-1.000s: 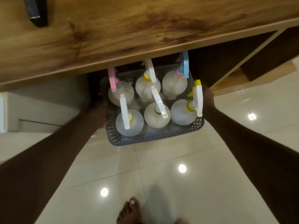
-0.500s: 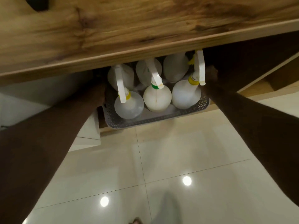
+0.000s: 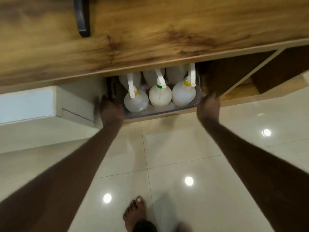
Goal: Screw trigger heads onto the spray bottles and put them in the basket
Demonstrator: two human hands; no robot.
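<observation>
The grey mesh basket (image 3: pixel 194 102) sits on a low wooden shelf under the tabletop, and its back half is hidden by the table's edge. Three translucent spray bottles stand in its front row with white trigger heads screwed on: left (image 3: pixel 136 101), middle (image 3: pixel 160 97), right (image 3: pixel 183 93). Only the bodies of the rear bottles show behind them. My left hand (image 3: pixel 111 111) grips the basket's left front corner. My right hand (image 3: pixel 208 106), blurred, holds the right front corner.
The wooden tabletop (image 3: pixel 150 30) overhangs the basket, with a dark object (image 3: pixel 82 17) lying on it. A white low ledge (image 3: pixel 33 104) is at the left and a dark wooden frame (image 3: pixel 250 77) at the right. My bare foot (image 3: pixel 135 213) stands on the glossy tiled floor.
The basket with the bottles has gone from the open floor to deep under the table. My hands have slid from its sides back to its front corners.
</observation>
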